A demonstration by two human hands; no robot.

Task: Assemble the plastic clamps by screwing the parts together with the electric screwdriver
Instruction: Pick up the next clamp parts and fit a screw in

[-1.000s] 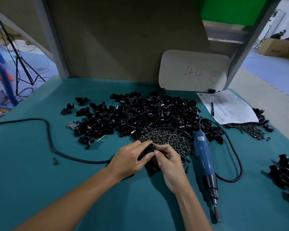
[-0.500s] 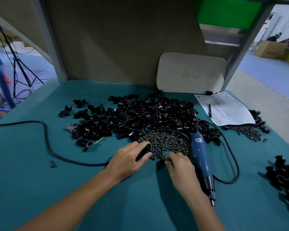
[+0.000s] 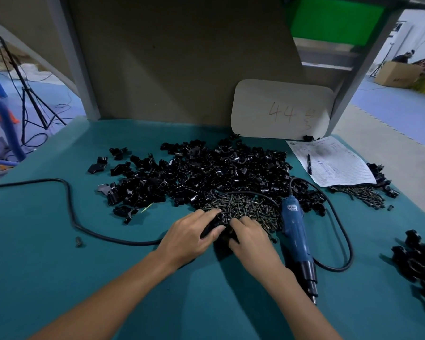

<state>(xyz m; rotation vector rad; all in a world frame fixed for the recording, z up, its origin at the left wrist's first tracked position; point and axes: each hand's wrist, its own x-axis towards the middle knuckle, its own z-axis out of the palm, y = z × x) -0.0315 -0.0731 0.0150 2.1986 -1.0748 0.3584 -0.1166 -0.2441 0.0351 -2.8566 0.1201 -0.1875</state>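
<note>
- Head view: my left hand (image 3: 189, 235) grips a black clamp part (image 3: 215, 223), with the fingers curled over it and the thumb under it. It sits low over the green table (image 3: 35, 266), at the near edge of the screw pile (image 3: 245, 209).
- My right hand (image 3: 252, 239) is just beside the left one, knuckles up and fingertips bent down against the clamp part. I cannot tell whether they pinch a screw.
- The held part is glossy black plastic with a round tubular end facing up. The rest of it is hidden in my palm.
- A loose heap of black clamp parts (image 3: 206, 173) spreads behind the screws.
- The blue electric screwdriver (image 3: 295, 231) lies flat just right of my right hand, bit towards me. Its black cable (image 3: 71, 209) loops across the table.
- Further right lie a printed sheet (image 3: 334, 163) with a pen (image 3: 309, 163) on it, a smaller screw pile (image 3: 363, 195) and another cluster of black clamps (image 3: 420, 261).
- A single screw (image 3: 78, 241) lies alone on the left.
- A white card (image 3: 280, 109) marked 44 leans against the back wall.
</note>
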